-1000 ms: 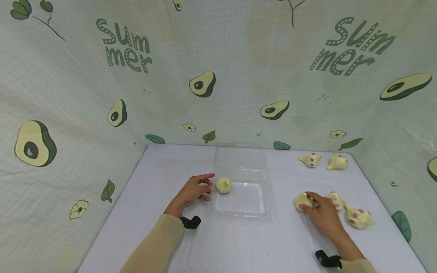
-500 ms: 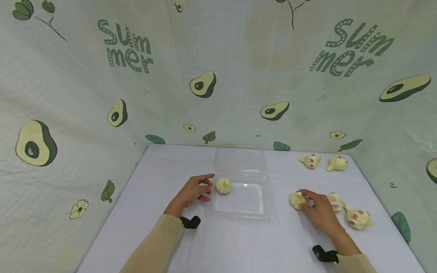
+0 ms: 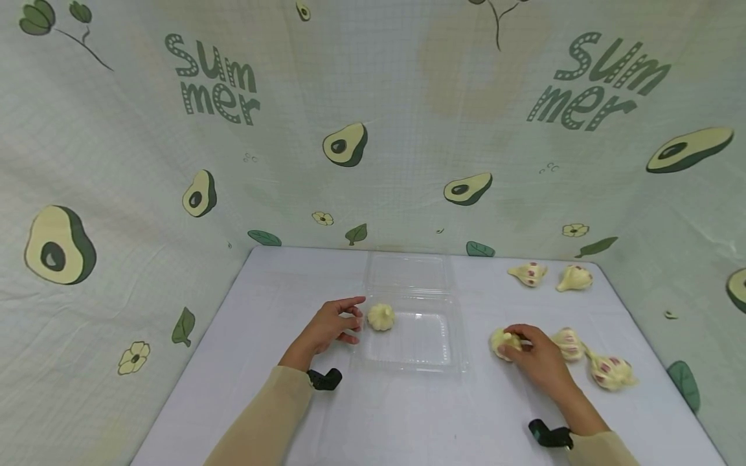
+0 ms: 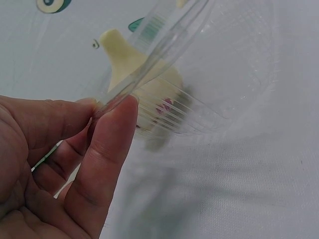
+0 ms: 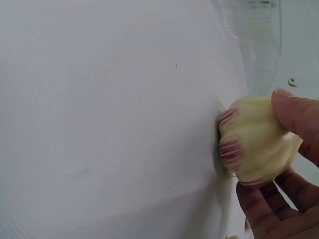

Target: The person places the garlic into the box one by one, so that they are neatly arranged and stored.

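held garlic (image 3: 498, 343) is gripped by the right hand (image 3: 541, 360), thumb and fingers curled round it, right of centre in the frame. box (image 3: 414, 340) is seen at centre, left of held garlic and apart from it, lid laid back. box's left rim is pinched by the left hand (image 3: 332, 325) between thumb and finger. so box lies between the hands; held garlic is on the right hand's side. its long axis is judged near upright, stem up. touch with table (image 3: 408, 414) cannot be told. box's left part is taken by inner garlic (image 3: 381, 317).
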`<state>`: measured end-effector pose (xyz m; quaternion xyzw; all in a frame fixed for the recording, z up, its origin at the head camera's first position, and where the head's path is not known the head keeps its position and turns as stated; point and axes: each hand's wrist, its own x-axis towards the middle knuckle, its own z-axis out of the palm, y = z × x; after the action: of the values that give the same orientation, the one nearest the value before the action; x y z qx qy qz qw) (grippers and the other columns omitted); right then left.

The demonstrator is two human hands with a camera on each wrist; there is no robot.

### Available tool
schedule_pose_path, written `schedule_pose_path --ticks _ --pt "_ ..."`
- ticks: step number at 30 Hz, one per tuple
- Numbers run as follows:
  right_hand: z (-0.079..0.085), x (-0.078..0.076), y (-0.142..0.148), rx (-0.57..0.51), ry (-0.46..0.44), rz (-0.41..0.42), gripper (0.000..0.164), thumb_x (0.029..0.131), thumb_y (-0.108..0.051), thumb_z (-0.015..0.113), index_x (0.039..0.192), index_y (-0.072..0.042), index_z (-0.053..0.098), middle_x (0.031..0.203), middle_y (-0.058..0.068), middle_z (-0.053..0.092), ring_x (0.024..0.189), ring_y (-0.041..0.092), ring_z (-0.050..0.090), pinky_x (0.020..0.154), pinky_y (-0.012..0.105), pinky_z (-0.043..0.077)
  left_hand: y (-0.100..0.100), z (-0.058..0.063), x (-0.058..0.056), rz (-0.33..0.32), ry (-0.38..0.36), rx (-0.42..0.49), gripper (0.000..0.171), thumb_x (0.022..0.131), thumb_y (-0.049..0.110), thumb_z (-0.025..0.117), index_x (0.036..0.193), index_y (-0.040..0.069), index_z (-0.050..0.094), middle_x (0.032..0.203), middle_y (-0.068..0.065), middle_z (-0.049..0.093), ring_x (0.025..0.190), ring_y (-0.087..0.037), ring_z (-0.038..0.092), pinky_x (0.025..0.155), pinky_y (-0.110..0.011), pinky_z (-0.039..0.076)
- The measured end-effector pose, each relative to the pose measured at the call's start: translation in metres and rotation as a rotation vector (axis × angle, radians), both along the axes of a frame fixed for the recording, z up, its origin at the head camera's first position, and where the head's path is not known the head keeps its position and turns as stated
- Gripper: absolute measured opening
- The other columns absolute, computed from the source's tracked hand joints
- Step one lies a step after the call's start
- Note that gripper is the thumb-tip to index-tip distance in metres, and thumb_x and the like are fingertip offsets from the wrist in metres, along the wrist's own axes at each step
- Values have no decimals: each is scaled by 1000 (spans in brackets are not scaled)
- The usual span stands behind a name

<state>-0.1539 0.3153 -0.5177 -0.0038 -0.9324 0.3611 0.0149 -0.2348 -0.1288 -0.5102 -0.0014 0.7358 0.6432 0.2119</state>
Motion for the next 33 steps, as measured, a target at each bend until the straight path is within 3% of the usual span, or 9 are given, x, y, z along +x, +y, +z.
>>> schedule_pose_path --ticks 4,6,8,16,19,23,27,33 --pt "1 -1 -1 34 0 -2 47 97 -28 79 134 -3 67 137 31 63 115 44 66 87 44 58 0 0 0 1 -1 -2 60 99 -7 66 155 11 55 116 -11 60 87 -18 66 65 -32 66" --pt "2 -1 -1 56 2 -2 47 97 -25 78 136 -3 66 136 32 63 110 42 65 83 44 56 1 0 0 0 -3 -2 60 99 -7 66 155 11 55 116 -11 60 87 -18 66 65 -32 66" --pt "4 -1 -1 71 -5 -4 47 97 -23 77 138 -2 66 135 32 63 106 39 65 80 41 54 1 0 0 0 -5 -1 60 99 -7 66 155 11 55 117 -11 60 87 -17 66 65 -32 66" --pt "5 1 -4 -32 3 23 35 96 -13 78 128 -6 69 147 27 55 134 41 55 87 12 51 0 0 -1 -5 -6 7 61 99 -6 66 156 11 54 117 -11 59 88 -18 66 65 -32 66" --pt "3 0 -4 -41 -13 15 38 95 -16 81 128 -4 67 145 27 56 132 41 56 89 17 55 -1 -1 -1 -4 -4 11 60 99 -6 66 155 11 54 116 -11 59 87 -18 66 65 -32 66" --pt "1 0 -5 -39 -19 3 44 95 -16 80 133 -2 64 141 27 60 130 43 59 96 35 62 -1 -1 -1 -2 -7 14 61 98 -7 66 155 12 55 116 -11 59 87 -18 66 65 -32 66" --pt "1 0 -5 -37 -40 11 46 98 -13 75 139 -1 60 146 28 58 136 46 55 105 51 57 -1 -2 -1 -4 -9 15 61 99 -6 66 155 13 55 117 -11 59 87 -18 66 65 -32 66" --pt "5 0 -4 7 -71 -17 52 99 -19 74 145 -3 54 143 33 57 132 50 55 98 62 55 -2 -2 -2 -4 -11 12 60 99 -5 67 155 13 55 117 -11 59 88 -18 67 66 -33 66"
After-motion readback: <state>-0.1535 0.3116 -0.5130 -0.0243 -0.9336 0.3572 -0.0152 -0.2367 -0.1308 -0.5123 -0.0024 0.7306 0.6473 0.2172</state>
